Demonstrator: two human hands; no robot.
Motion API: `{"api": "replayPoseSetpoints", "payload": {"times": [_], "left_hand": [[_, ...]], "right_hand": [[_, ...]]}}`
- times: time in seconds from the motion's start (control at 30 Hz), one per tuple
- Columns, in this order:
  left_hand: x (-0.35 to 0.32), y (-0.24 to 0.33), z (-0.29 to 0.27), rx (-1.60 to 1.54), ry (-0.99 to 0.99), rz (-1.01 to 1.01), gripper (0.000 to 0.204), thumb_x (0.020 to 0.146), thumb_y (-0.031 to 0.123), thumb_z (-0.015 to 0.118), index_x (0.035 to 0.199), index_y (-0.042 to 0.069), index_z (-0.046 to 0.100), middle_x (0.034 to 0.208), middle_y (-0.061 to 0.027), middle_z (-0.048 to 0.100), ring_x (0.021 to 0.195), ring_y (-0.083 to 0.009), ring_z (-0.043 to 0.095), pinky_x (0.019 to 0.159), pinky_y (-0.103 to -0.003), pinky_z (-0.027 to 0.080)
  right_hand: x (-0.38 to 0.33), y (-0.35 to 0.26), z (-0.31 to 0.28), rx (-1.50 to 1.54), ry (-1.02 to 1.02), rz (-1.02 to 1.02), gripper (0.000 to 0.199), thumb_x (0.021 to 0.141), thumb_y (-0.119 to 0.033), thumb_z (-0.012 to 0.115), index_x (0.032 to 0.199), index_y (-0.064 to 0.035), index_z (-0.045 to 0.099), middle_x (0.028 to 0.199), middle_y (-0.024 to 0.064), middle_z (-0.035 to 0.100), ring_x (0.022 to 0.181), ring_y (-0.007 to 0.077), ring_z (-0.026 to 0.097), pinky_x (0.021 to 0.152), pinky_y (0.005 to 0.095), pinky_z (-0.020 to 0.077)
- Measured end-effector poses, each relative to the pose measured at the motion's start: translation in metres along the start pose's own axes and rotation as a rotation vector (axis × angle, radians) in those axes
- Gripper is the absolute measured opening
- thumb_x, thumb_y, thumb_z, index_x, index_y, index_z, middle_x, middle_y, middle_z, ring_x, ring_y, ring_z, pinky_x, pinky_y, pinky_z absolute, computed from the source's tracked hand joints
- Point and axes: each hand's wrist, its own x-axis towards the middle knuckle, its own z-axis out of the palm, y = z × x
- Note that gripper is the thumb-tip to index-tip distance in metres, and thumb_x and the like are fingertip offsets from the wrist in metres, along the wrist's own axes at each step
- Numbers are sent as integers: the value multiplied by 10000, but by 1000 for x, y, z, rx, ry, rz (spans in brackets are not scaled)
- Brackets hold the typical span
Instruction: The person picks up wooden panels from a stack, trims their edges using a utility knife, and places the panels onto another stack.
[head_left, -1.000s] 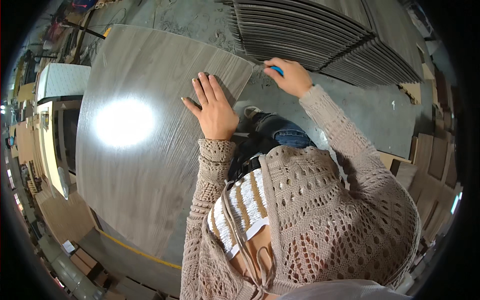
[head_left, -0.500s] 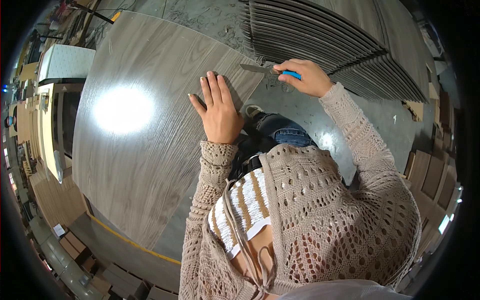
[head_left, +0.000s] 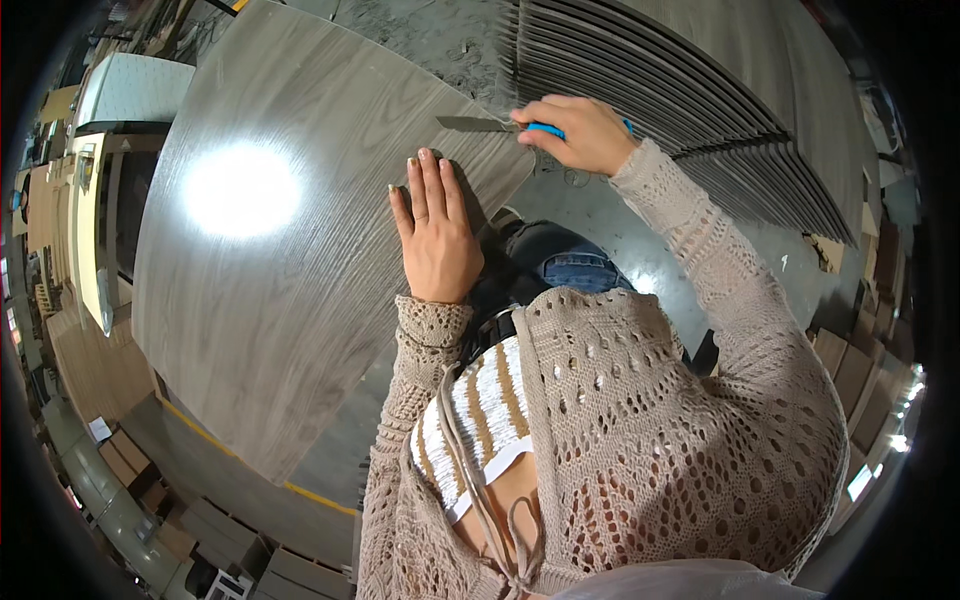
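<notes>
A large grey wood-grain panel (head_left: 270, 300) lies flat in front of me, with a bright light glare on it. My left hand (head_left: 435, 235) rests palm down on the panel near its right edge, fingers spread flat. My right hand (head_left: 575, 130) is closed around a blue-handled utility knife (head_left: 490, 124). The knife's metal blade points left and lies over the panel's upper right edge.
A tall stack of grey panels (head_left: 680, 90) sits to the upper right on the concrete floor (head_left: 620, 240). White and yellow cabinets or machines (head_left: 90, 180) stand at the left. Cardboard boxes (head_left: 220, 540) line the lower left, beside a yellow floor line (head_left: 300, 490).
My right hand with the knife has moved left from beyond the panel's edge until the blade lies over the edge. The left hand stays flat on the panel.
</notes>
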Motion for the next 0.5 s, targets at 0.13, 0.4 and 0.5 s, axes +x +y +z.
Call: {"api": "replayPoseSetpoints", "payload": {"times": [0.13, 0.4, 0.5], "left_hand": [[-1, -1, -6, -2, -6, -1, 739, 683, 50, 543, 1370, -32, 281, 1465, -189, 232, 1365, -334, 212, 1092, -505, 155], [-4, -7, -13, 0, -47, -74, 792, 671, 69, 599, 1388, 7, 269, 1465, -175, 238, 1366, -318, 212, 1093, -509, 152], [-7, -6, -19, 29, -32, -171, 829, 661, 125, 645, 1389, 8, 266, 1465, -170, 240, 1368, -313, 212, 1086, -521, 159]], "right_hand": [[34, 8, 18, 14, 36, -27, 299, 844, -369, 587, 1030, -141, 641, 893, 67, 655, 779, 269, 629, 668, 357, 499], [6, 5, -8, 146, -129, -120, 291, 838, -275, 623, 1051, -76, 633, 965, 92, 647, 849, 263, 630, 724, 335, 494], [-21, -6, -23, 169, -199, -31, 292, 838, -333, 612, 1037, -121, 633, 927, 72, 640, 806, 269, 622, 693, 354, 496]]}}
